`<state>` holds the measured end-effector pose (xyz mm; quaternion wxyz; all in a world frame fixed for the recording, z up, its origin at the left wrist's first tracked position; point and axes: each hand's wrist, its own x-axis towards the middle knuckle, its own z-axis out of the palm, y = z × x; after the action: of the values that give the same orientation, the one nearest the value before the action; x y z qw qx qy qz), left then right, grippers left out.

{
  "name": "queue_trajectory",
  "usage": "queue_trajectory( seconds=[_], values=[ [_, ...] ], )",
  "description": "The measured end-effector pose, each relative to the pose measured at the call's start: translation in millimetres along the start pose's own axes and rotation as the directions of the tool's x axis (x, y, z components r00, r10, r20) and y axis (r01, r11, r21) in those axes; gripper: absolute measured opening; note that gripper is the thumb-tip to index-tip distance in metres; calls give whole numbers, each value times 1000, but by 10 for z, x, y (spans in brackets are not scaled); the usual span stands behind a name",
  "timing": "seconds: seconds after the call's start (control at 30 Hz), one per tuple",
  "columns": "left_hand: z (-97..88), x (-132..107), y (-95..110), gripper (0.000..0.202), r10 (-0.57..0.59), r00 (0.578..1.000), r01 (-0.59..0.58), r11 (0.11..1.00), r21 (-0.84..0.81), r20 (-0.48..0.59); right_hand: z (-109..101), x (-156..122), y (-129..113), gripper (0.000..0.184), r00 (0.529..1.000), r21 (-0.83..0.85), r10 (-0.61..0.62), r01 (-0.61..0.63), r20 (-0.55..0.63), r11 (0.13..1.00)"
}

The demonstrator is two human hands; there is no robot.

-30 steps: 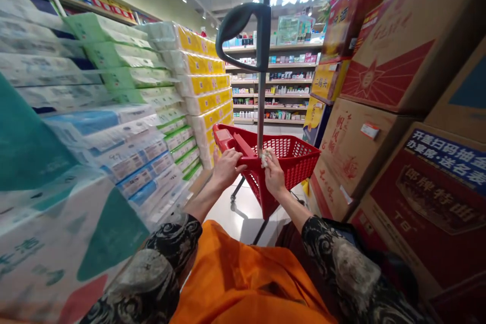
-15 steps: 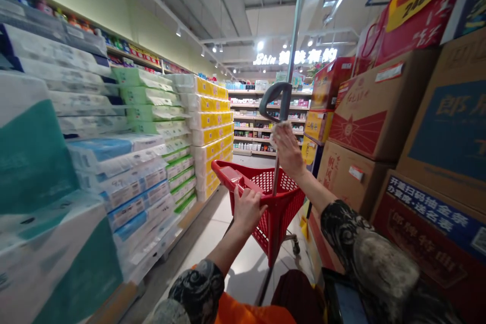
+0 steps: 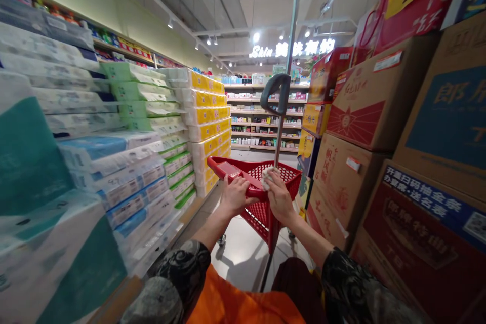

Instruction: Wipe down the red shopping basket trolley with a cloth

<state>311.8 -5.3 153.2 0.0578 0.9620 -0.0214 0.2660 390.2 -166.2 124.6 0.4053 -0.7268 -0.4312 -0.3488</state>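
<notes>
My left hand [image 3: 233,196] is wrapped round the red handle of a small plastic shopping cart [image 3: 263,224] in front of me. In my right hand [image 3: 281,200] is a crumpled white cloth [image 3: 267,177], pressed at the cart's near rim beside the lower part of a metal pole [image 3: 279,142]. The pole stands tall at the cart and carries a dark grey loop-shaped grip [image 3: 283,93], above my right hand. Where the pole meets the cart is hidden behind my right hand and the cloth.
Stacked tissue packs [image 3: 152,179] line the left side, with yellow-and-white packs [image 3: 207,126] farther on. Cardboard cartons [image 3: 360,106] are piled high close on the right. Stocked shelves [image 3: 261,121] cross the far end of the aisle. Pale floor tiles [image 3: 239,258] run under the cart.
My right hand has slid down the pole with the cloth, from just under the grey grip to the cart's rim. My left hand keeps hold of the cart handle.
</notes>
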Motion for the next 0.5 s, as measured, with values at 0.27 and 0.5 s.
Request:
queue_trajectory(
  seconds=[0.27, 0.5],
  values=[
    [123, 34, 622, 53, -60, 997, 62, 997, 54, -42, -264, -123, -72, 37, 949, 99, 306, -298, -77, 949],
    [13, 122, 283, 57, -147, 984, 143, 989, 46, 104, -432, -143, -203, 31, 967, 36, 249, -247, -54, 968]
  ],
)
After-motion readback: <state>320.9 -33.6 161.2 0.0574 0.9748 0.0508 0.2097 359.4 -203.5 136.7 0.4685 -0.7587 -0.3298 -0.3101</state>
